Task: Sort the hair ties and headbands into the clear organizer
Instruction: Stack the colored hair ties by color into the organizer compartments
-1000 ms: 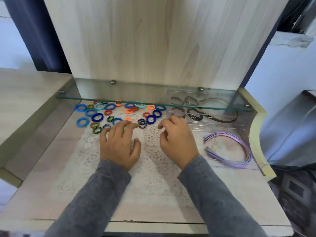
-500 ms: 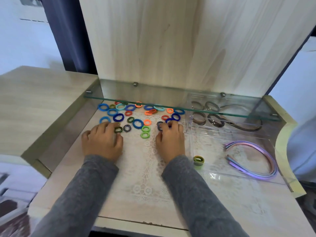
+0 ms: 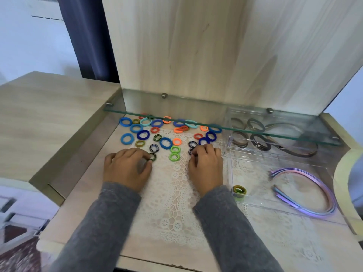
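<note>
- Blue, orange, green: spotted hair ties (image 3: 166, 143) strewn over the lace mat (image 3: 172, 203) on the counter (image 3: 78, 209), just left of the clear organizer (image 3: 253, 173).
- Caught the left hand (image 3: 127, 169) curled, pinching the edge of a dark striped tie (image 3: 152, 156).
- Found the right hand (image 3: 206, 165) curled over another dark tie (image 3: 191, 151); could not tell whether gripped.
- Noted purple headbands (image 3: 306, 191) and one olive tie (image 3: 239, 190) inside the front compartment.
- Judged ties light, soft, stretchy: pinch anywhere on the ring.
- Judged headbands stiff, springy: take mid-arch.
</note>
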Tool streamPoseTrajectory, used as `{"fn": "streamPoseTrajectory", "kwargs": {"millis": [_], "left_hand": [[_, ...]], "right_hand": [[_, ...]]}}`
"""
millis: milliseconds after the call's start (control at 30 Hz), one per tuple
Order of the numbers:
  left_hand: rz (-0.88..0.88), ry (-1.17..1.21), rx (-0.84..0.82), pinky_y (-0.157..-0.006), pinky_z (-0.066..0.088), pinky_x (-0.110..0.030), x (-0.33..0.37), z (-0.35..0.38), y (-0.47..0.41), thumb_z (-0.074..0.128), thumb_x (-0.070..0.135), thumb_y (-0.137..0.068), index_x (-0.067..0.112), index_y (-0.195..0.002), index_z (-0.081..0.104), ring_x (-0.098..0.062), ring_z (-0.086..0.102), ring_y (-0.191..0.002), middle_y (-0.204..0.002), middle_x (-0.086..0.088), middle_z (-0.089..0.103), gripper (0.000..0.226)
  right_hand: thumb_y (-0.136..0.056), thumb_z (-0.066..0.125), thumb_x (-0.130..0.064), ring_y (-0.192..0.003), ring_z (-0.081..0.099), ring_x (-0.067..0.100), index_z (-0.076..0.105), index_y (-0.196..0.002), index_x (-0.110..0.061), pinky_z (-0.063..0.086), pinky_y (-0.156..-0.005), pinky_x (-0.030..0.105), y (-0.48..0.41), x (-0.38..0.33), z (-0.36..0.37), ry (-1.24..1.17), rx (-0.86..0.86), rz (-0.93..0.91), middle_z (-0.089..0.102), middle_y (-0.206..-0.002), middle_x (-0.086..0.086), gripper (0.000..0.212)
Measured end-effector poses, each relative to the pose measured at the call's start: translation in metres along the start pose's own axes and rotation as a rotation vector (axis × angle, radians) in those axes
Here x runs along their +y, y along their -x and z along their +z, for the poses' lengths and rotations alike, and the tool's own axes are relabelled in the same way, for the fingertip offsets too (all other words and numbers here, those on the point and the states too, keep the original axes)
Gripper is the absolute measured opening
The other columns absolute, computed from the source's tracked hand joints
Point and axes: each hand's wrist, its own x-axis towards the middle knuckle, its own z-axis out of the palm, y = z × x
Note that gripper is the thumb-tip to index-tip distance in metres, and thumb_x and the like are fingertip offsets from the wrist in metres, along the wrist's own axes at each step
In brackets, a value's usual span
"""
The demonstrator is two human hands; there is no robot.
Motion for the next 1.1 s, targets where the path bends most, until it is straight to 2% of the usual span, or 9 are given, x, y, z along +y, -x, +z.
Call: {"fn": "streamPoseTrajectory", "kwargs": {"millis": [133, 300, 367, 467, 533, 600, 767, 1100], "left_hand": [[0.177, 0.071, -0.036, -0.086, 0.027, -0.031, 0.002, 0.002, 0.003, 0.049, 0.047, -0.078, 0.036, -0.085, 0.061, -0.008, 0.058, -0.095, -0.092, 0.022, 0.062, 0.017], [0.369, 0.159, -0.046, -0.083, 0.027, -0.025, 0.008, 0.002, 0.008, 0.048, 0.045, -0.078, 0.036, -0.086, 0.062, -0.006, 0.059, -0.090, -0.092, 0.024, 0.062, 0.019], [0.336, 0.137, -0.014, -0.087, 0.026, -0.028, 0.008, 0.002, 0.007, 0.047, 0.047, -0.079, 0.036, -0.091, 0.062, -0.006, 0.060, -0.093, -0.095, 0.023, 0.063, 0.022], [0.141, 0.028, 0.041, -0.093, 0.023, -0.035, 0.007, 0.003, 0.004, 0.044, 0.045, -0.084, 0.034, -0.105, 0.059, -0.013, 0.060, -0.101, -0.108, 0.014, 0.065, 0.028], [-0.009, -0.016, 0.005, -0.098, 0.023, -0.039, 0.005, 0.005, 0.000, 0.044, 0.041, -0.090, 0.032, -0.115, 0.056, -0.017, 0.054, -0.112, -0.120, 0.008, 0.060, 0.029], [-0.071, -0.040, 0.001, -0.098, 0.024, -0.040, 0.003, 0.006, -0.003, 0.045, 0.040, -0.091, 0.033, -0.119, 0.054, -0.016, 0.050, -0.116, -0.126, 0.008, 0.056, 0.030], [-0.028, -0.035, 0.009, -0.095, 0.024, -0.039, 0.002, 0.007, -0.016, 0.049, 0.039, -0.090, 0.037, -0.112, 0.058, -0.015, 0.050, -0.114, -0.122, 0.011, 0.058, 0.024], [0.077, -0.038, 0.016, -0.091, 0.026, -0.038, 0.002, 0.010, -0.018, 0.058, 0.034, -0.088, 0.036, -0.104, 0.066, -0.014, 0.051, -0.111, -0.116, 0.013, 0.060, 0.018]], "right_hand": [[-0.085, 0.061, -0.015, -0.092, 0.050, 0.027, 0.065, -0.097, -0.010, 0.046, -0.076, 0.040, 0.000, 0.002, 0.004, 0.001, 0.018, -0.014, 0.061, -0.099, 0.009, 0.013], [-0.086, 0.061, -0.017, -0.087, 0.049, 0.026, 0.063, -0.090, -0.013, 0.046, -0.072, 0.041, 0.002, 0.004, 0.003, -0.065, 0.051, -0.039, 0.061, -0.092, 0.006, 0.006], [-0.086, 0.061, -0.019, -0.089, 0.050, 0.024, 0.063, -0.090, -0.015, 0.044, -0.073, 0.039, 0.004, 0.002, 0.001, -0.068, 0.058, -0.062, 0.061, -0.094, 0.004, 0.006], [-0.087, 0.060, -0.023, -0.094, 0.049, 0.021, 0.063, -0.091, -0.019, 0.039, -0.076, 0.035, 0.008, -0.004, -0.003, -0.089, 0.068, -0.111, 0.062, -0.097, -0.002, 0.006], [-0.088, 0.060, -0.026, -0.097, 0.046, 0.017, 0.063, -0.092, -0.022, 0.036, -0.078, 0.034, 0.012, -0.009, -0.005, -0.163, 0.035, -0.165, 0.061, -0.100, -0.006, 0.007], [-0.087, 0.060, -0.028, -0.100, 0.043, 0.013, 0.062, -0.093, -0.025, 0.032, -0.082, 0.032, 0.014, -0.012, -0.004, -0.217, -0.014, -0.245, 0.060, -0.101, -0.011, 0.007], [-0.086, 0.060, -0.032, -0.103, 0.040, 0.009, 0.059, -0.099, -0.026, 0.026, -0.086, 0.032, 0.016, -0.014, -0.006, -0.264, -0.149, -0.354, 0.060, -0.103, -0.015, 0.014], [-0.083, 0.060, -0.036, -0.106, 0.038, 0.008, 0.053, -0.108, -0.028, 0.028, -0.094, 0.035, 0.016, -0.015, -0.012, -0.271, -0.254, -0.357, 0.057, -0.106, -0.020, 0.027]]}}
